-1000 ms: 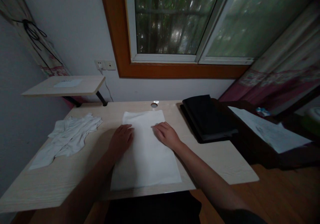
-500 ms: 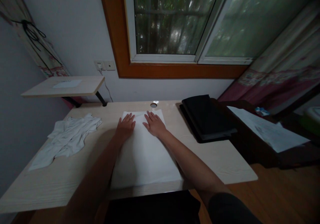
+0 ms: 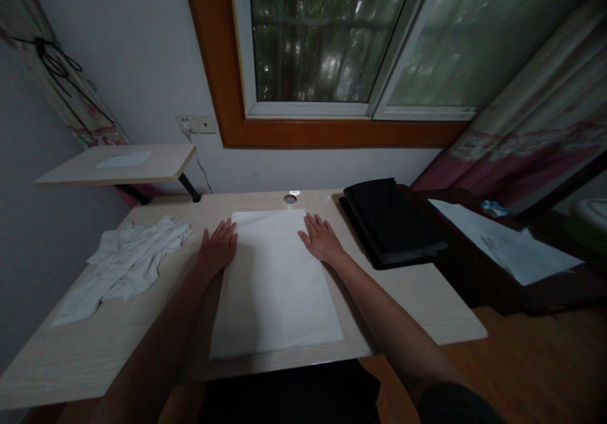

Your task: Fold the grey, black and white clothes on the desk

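Note:
A smooth white cloth, laid out as a flat rectangle, lies on the pale wooden desk in front of me. My left hand rests by its far left edge, palm down with the fingers stretched out. At the far right edge, my right hand lies flat with fingers spread, overlapping the cloth's border. Neither hand grips anything. Off to the left is a crumpled white garment, apart from both hands.
Black folded items are stacked at the desk's right side. A small raised shelf with a paper stands at the back left. Beyond the right edge, a dark surface holds a large white sheet. The window is behind the desk.
Both hands reached to the cloth's far end with fingers spreading, then moved apart to its left and right edges. The crease near the far edge looks smoother now.

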Tool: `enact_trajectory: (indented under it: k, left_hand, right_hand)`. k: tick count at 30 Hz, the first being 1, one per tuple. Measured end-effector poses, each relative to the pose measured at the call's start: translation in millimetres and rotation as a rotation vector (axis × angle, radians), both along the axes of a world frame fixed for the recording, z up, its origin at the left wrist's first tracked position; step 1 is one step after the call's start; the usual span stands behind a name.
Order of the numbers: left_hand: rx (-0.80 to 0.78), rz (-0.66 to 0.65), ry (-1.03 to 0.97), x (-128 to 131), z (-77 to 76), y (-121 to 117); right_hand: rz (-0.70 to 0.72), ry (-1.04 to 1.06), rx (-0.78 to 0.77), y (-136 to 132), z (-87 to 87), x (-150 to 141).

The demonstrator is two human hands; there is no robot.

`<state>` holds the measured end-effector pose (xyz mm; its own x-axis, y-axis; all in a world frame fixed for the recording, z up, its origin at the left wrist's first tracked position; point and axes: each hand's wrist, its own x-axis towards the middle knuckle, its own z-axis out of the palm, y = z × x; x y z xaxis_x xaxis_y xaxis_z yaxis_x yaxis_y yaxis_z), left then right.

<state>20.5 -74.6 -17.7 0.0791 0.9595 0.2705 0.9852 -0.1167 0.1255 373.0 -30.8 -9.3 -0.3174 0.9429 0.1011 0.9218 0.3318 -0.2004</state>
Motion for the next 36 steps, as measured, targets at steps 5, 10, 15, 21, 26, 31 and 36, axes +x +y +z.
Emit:
enact_trajectory:
  k: [5, 10, 15, 21, 26, 31, 36]
  left_hand:
    - [-0.038, 0.021, -0.015, -10.0, 0.7, -5.4]
    - [0.014, 0.056, -0.088, -11.2, 4.2, -4.8]
    - [0.035, -0.042, -0.073, -8.5, 6.8, -4.6]
    - [0.025, -0.077, -0.027, -5.3, 8.5, -7.3]
    - [-0.011, -0.072, -0.019, -5.3, 11.3, -8.5]
    - [0.024, -0.054, -0.016, -6.8, 6.2, -6.2]
    - [0.051, -0.037, -0.004, -9.9, -0.7, -2.6]
  right_hand:
    - [-0.042, 0.107, 0.109, -9.8, -3.0, 10.2]
    - [-0.047, 0.276, 0.165, -5.8, -5.1, 15.4]
    - [0.011, 0.316, 0.167, -3.6, -6.2, 17.9]
    - [0.044, 0.309, 0.162, -6.2, -2.8, 17.4]
    - [0.066, 0.271, 0.173, -6.4, -3.3, 18.1]
    - [0.067, 0.219, 0.171, -6.1, -5.7, 18.6]
    - [0.066, 0.195, 0.178, -6.7, -5.1, 18.3]
